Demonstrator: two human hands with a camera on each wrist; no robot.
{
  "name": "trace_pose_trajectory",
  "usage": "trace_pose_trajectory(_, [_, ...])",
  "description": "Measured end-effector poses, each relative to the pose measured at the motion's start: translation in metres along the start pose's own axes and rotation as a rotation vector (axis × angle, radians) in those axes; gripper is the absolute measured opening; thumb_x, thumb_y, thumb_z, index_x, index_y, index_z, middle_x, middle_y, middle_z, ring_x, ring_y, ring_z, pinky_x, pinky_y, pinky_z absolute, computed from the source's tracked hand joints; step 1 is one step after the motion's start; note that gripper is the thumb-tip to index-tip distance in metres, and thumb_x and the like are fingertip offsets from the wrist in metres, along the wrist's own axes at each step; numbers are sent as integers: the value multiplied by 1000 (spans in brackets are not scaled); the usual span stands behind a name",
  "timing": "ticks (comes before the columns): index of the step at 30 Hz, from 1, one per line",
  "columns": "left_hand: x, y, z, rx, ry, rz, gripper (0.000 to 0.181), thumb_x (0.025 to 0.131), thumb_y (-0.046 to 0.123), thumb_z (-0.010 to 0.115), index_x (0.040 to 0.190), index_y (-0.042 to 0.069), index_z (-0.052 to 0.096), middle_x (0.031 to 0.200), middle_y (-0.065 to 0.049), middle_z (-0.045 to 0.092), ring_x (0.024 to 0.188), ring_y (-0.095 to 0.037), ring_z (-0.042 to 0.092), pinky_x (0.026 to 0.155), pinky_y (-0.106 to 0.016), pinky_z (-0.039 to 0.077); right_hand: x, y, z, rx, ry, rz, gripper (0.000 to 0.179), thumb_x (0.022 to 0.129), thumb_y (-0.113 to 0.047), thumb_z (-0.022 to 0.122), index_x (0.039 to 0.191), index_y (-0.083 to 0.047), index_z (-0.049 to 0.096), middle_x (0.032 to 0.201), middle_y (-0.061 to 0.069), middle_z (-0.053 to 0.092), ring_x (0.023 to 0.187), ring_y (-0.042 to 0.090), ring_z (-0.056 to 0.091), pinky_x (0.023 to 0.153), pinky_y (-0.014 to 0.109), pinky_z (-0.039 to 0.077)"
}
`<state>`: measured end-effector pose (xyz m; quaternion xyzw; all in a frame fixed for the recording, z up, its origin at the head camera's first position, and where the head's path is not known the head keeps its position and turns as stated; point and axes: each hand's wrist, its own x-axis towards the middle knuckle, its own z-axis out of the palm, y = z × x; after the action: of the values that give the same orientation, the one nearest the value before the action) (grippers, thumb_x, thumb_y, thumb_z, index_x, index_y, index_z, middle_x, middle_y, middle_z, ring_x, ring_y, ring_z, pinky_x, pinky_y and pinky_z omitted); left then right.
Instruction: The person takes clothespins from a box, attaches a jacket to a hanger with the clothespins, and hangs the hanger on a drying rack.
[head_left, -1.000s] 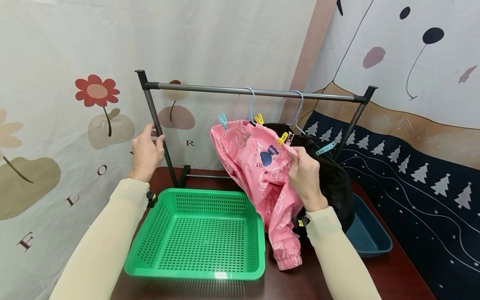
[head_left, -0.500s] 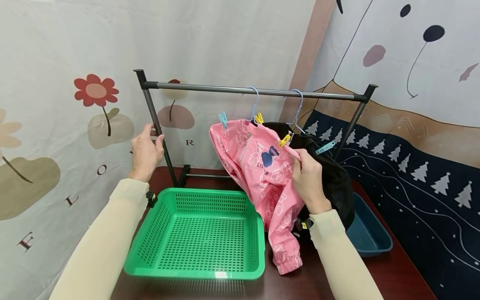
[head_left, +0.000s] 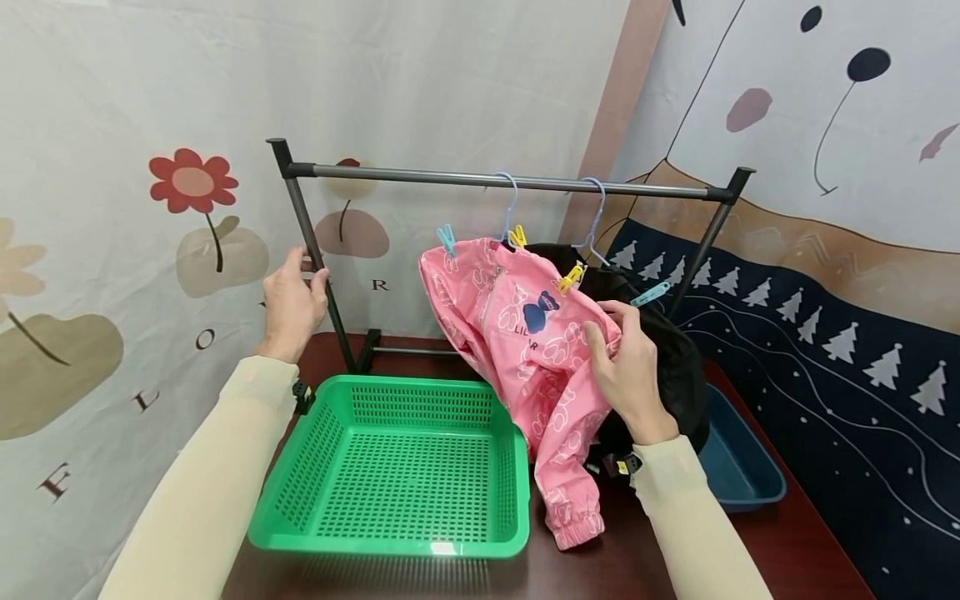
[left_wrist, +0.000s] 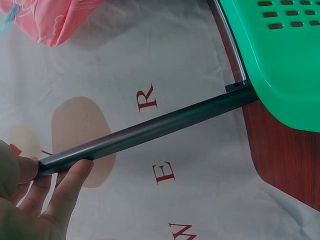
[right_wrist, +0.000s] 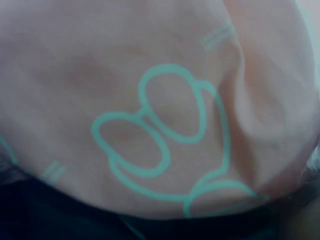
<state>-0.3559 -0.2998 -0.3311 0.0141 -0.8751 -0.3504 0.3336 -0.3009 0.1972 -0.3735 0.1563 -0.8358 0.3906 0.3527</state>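
Note:
My left hand (head_left: pixel 291 307) grips the left post (left_wrist: pixel 145 131) of a metal clothes rack, thumb on one side and fingers on the other. A pink jacket (head_left: pixel 510 312) with white outlines and a dark blue bow print hangs from the bar on a pale blue hanger (head_left: pixel 512 208). My right hand (head_left: pixel 628 367) pinches its right shoulder edge, thumb in front and the fingers partly hidden by the cloth. One light blue clip (head_left: pixel 446 240) and two yellow clips, one a yellow clothespin (head_left: pixel 572 277), sit along the jacket's top. Pink fabric (right_wrist: pixel 150 130) fills the right wrist view.
Behind the jacket hangs a black garment (head_left: pixel 671 375) on a second hanger (head_left: pixel 596 221), with a blue clip (head_left: pixel 650 293). A green slotted basket (head_left: pixel 390 550) stands in front on the dark red table (head_left: pixel 360 579). A blue basin (head_left: pixel 750 467) stands at the right.
My right hand has slid right and slightly down along the jacket's shoulder edge, away from the yellow clothespin. The jacket's hanger hook has shifted slightly right on the bar. My left hand stays put.

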Motion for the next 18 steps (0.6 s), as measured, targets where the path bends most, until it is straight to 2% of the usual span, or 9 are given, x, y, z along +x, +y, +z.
trace_pose_trajectory(5, [0, 2, 0, 8, 6, 2, 34, 119, 10, 64, 151, -2, 63, 139, -34, 76, 121, -56, 82, 100, -72, 67, -10, -1, -9, 12, -36, 20, 58, 109, -28, 83, 155, -2, 58, 133, 23, 79, 101, 36, 83, 88, -2, 49])
trace_pose_trajectory(9, [0, 3, 0, 14, 11, 5, 34, 120, 11, 64, 151, -2, 63, 139, -34, 77, 121, -56, 82, 101, -72, 67, -17, 0, -14, 25, -74, 28, 60, 110, -27, 83, 157, -2, 56, 133, 22, 79, 100, 34, 83, 88, 1, 51])
trace_pose_trajectory(11, [0, 3, 0, 14, 11, 5, 34, 119, 11, 64, 151, -2, 62, 139, -34, 77, 121, -56, 82, 101, -72, 66, -19, 1, -15, 41, -88, 29, 54, 113, -24, 78, 156, -1, 56, 128, 22, 79, 96, 33, 82, 87, 1, 52])
trace_pose_trajectory(14, [0, 2, 0, 10, 7, 3, 35, 120, 11, 64, 152, -2, 62, 139, -34, 76, 121, -57, 82, 101, -73, 66, -20, 1, -14, 68, -97, 23, 39, 120, -22, 66, 153, -2, 60, 112, 20, 78, 90, 29, 77, 82, 1, 51])
trace_pose_trajectory(18, [-1, 3, 0, 7, 5, 6, 35, 120, 11, 64, 152, -2, 62, 140, -34, 76, 121, -57, 82, 99, -72, 66, -17, 1, -11, 81, -77, 15, 29, 124, -21, 58, 145, -3, 66, 103, 19, 75, 90, 25, 71, 81, 7, 48])
